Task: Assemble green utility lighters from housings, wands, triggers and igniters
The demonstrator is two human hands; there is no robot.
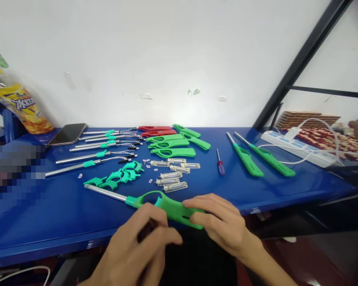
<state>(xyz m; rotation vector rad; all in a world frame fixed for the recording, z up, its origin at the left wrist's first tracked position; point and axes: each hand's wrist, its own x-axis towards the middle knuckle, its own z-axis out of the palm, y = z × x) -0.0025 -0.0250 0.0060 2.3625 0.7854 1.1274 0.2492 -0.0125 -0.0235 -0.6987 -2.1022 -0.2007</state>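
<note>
A green gas lighter (174,204) with a long metal tube lies slanted over the table's front edge, tube pointing left. My right hand (220,222) grips the end of its handle between thumb and fingers. Just below the trigger opening is my left hand (140,242), fingers bent and apart, the forefinger overlapping the handle's lower edge. Whether it presses on the lighter is hard to see. Beyond the tube lie loose teal triggers (117,174), several clear fuel tanks (173,174) and tiny pale pieces (150,180).
Metal tubes with wires (86,149) lie at left. Green handle shells (173,152) and red ones (158,128) sit behind. A screwdriver (220,165), two assembled lighters (247,161) and a power strip (301,149) are at right. A phone (68,134) and bottle (26,105) stand back left.
</note>
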